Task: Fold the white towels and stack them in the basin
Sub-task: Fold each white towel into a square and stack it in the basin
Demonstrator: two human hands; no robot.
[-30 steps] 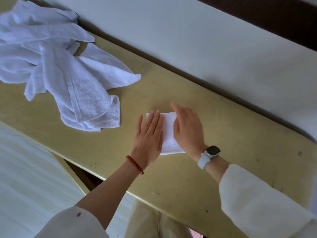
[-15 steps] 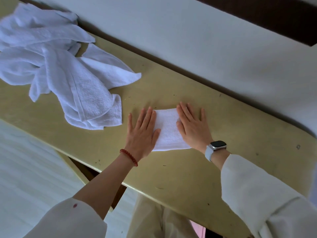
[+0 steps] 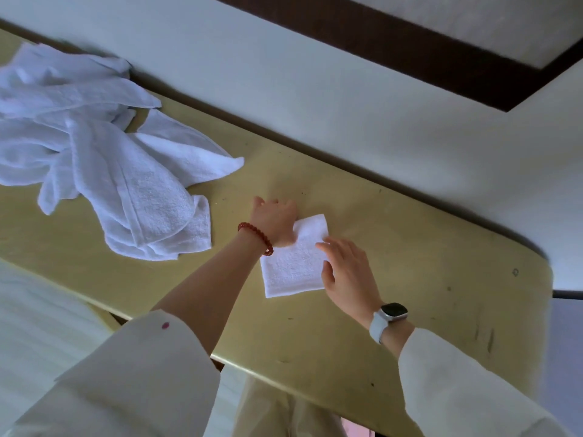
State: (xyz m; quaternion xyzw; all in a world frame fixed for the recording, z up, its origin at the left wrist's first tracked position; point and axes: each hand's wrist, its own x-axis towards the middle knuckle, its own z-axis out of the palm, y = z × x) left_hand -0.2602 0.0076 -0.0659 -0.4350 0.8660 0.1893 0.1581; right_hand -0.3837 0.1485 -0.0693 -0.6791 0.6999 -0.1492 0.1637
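**One towel folded, a heap to go**

The table [image 3: 410,279] carries a loose pile of towels [image 3: 104,171] toward its far left end, seemingly parked clear of the working space. The folded towel [image 3: 293,263] lies mid-table, nearer the front edge. No basin shows. The left hand [image 3: 274,220] rests fingers curled at its far corner — whether pinching it, I cannot tell; the right hand [image 3: 347,272] lies open, fingertips on its right edge

we can read no text, label, brand, number or sign on anything in view here.
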